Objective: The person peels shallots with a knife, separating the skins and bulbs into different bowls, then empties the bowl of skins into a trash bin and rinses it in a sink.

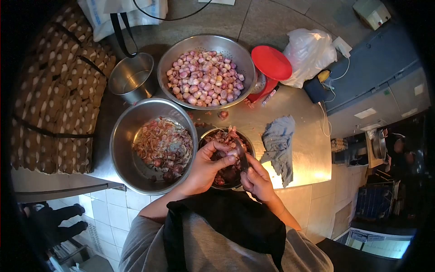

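Note:
My left hand [209, 167] is closed in a pinch above a small pot [248, 141] of dark red peels; the piece at its fingertips is too small to make out. My right hand [258, 180] grips a knife [242, 156], its blade pointing up beside my left fingers. To the left, a deep steel bowl [121, 145] holds skins, roots and a few unpeeled red shallots [174, 170]. Behind the pot stands a wide steel colander [168, 58] full of peeled pink shallots [206, 79]. One loose shallot [223, 114] lies on the steel table [309, 136].
An empty steel pot [132, 78] and stacked egg trays [59, 99] stand at left. A red scale [272, 63], a white plastic bag [309, 56] and a grey cloth [279, 147] are at right. Another person's legs [63, 222] show at lower left.

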